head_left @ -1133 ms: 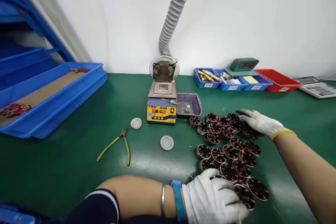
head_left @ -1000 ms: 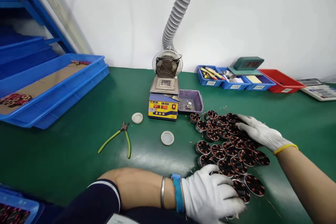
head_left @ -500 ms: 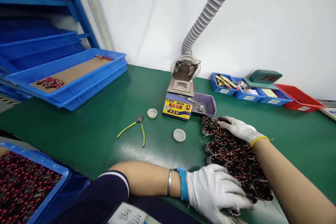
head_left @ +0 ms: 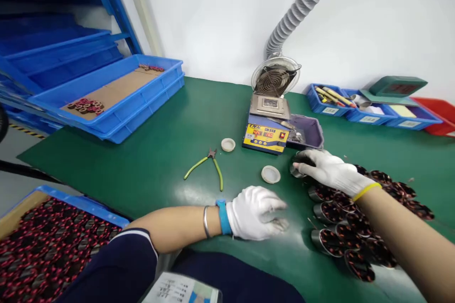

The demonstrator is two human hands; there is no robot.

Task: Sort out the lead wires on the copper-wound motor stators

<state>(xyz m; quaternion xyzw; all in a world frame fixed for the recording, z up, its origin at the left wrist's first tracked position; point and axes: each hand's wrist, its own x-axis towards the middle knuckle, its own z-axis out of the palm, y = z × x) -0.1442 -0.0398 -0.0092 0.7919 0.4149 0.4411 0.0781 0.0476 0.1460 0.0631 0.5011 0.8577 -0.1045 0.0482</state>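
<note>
One wound coil [head_left: 297, 173] sits in the grip of the right hand [head_left: 325, 169], thumb against its metal side and fingers curled over the top; whether its base touches the green table [head_left: 202, 104] I cannot tell. Both hands wear white gloves, the right with a yellow cuff. The left hand [head_left: 258, 213] is loosely bent, fingers apart, with nothing visible in it, slightly blurred over the tabletop.

More coils [head_left: 357, 223] stand close together under and beside the right forearm, copper windings facing up, thin wire ends sticking out; the forearm hides some. Just beyond the held coil is a purple tray [head_left: 313, 139] with scraps inside, next to a yellow-fronted unit [head_left: 266, 137] with lit red digits. Behind the unit's metal top stands a round fan [head_left: 273, 81], below a grey ribbed hose [head_left: 305, 7].

Two white dishes [head_left: 270, 174] lie near the unit, one beside green-handled cutters [head_left: 212, 153] whose handles are spread. Along the wall run three small blue bins [head_left: 371, 118] and a red bin [head_left: 441, 128]. Farther left, a large blue tray [head_left: 151, 99] holds a few reddish rings; lower down, a blue crate [head_left: 81, 203] is full of red-wound parts.
</note>
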